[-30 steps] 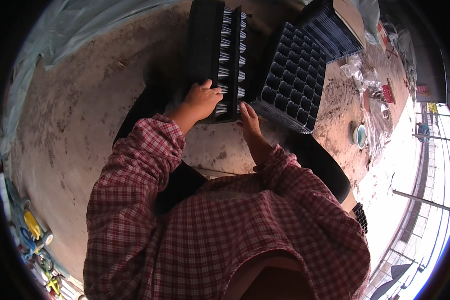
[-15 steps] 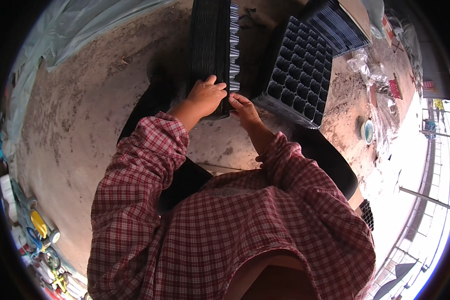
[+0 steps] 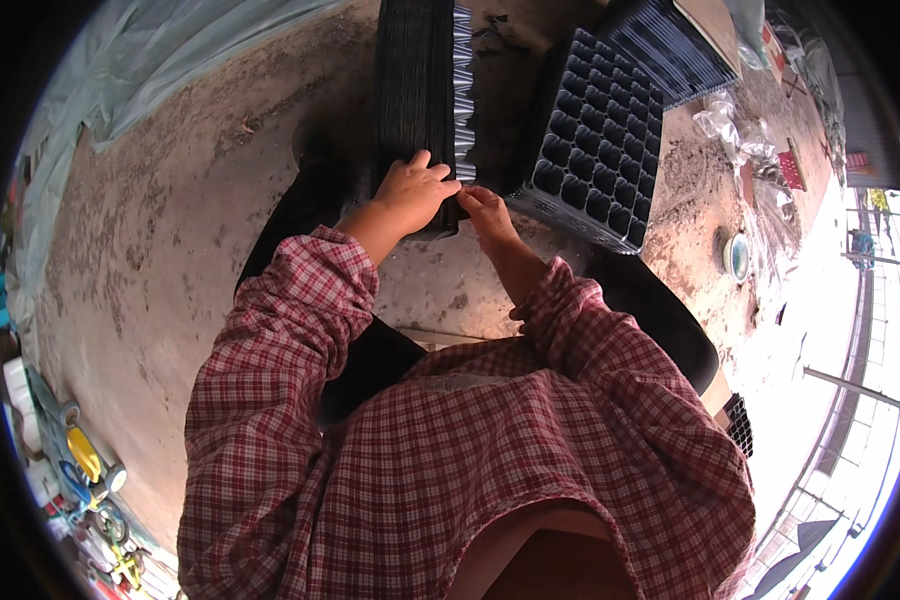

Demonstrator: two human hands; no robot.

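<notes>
Three black tray stacks: a main stack at 12 o'clock, an open-celled stack and a farther stack at 1 o'clock. One silvery cell row shows, previously two. The left hand lies spread on the main stack; the right hand pinches its edge.

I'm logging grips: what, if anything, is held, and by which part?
The right hand seems to pinch the outermost black tray at its near edge; the left hand lies on the near end of the tray stack, grip unclear.
</notes>
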